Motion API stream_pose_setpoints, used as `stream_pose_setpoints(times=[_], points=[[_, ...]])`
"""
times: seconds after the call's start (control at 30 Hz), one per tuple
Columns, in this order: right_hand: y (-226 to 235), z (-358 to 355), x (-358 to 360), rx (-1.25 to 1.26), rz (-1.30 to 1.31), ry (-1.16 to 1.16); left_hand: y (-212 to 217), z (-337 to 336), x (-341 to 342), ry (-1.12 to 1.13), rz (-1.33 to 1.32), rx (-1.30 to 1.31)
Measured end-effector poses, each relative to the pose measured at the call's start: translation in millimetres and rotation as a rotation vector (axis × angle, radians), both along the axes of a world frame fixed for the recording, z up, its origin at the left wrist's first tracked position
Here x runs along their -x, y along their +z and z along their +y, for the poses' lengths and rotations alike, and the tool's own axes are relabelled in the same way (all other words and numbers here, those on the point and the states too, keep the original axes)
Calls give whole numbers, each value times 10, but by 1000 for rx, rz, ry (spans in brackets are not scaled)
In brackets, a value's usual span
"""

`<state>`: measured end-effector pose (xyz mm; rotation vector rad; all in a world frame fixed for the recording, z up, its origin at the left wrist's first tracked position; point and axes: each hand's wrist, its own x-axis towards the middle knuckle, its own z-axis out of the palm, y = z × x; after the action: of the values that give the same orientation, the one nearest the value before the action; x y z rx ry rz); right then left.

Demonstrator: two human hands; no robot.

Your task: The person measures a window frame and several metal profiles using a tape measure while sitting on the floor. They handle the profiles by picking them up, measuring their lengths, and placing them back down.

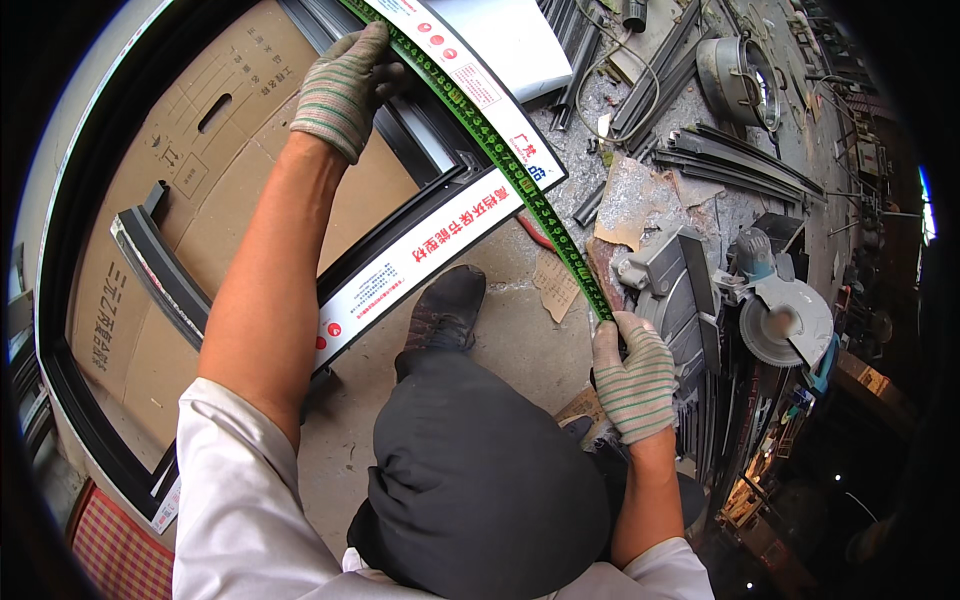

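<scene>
A green tape measure blade [548, 218] runs diagonally along a dark window frame [425, 245] covered with white printed film, and extends past its corner. My right hand [637, 385], in a striped knit glove, pinches the lower stretch of the blade with thumb and fingers. Farther up, my gloved left hand [338, 95] has its fingers bent at the blade and the frame's inner edge, closed on the tape. The undersides of those fingers are partly hidden. I cannot see the tape's case.
Brown cardboard [255, 130] lies beneath the frame. A circular saw [785, 320] stands at the right, near dark metal profiles [735, 165] and a round metal drum [735, 80]. Scraps and shavings litter the floor. A checked red seat [115, 545] is at lower left.
</scene>
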<state>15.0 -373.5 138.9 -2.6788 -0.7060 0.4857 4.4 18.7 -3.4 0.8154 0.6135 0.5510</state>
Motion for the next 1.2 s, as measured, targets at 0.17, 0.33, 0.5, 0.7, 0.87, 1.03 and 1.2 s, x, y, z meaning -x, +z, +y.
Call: stream_pose_setpoints(times=[0.17, 0.33, 0.5, 0.7, 0.87, 1.03, 1.2], points=[[-15, -6, 2, -14, -5, 5, 14, -14, 4, 11, 7, 5], [5, 2, 2, -2, -9, -2, 12, -1, -5, -5, 15, 0], [0, -1, 0, -11, -10, 7, 11, -5, 0, -6, 8, 6], [-16, -5, -1, -3, -11, 18, -8, 3, 9, 6, -8, -3], [-17, -17, -1, 0, -30, 14, 19, -19, -1, 9, -13, 1], [-27, -3, 8, -30, -41, 8, 32, -21, -3, 11, 23, -4], [-19, 2, 5, -6, -49, 22, 24, -21, -8, 13, 22, 0]])
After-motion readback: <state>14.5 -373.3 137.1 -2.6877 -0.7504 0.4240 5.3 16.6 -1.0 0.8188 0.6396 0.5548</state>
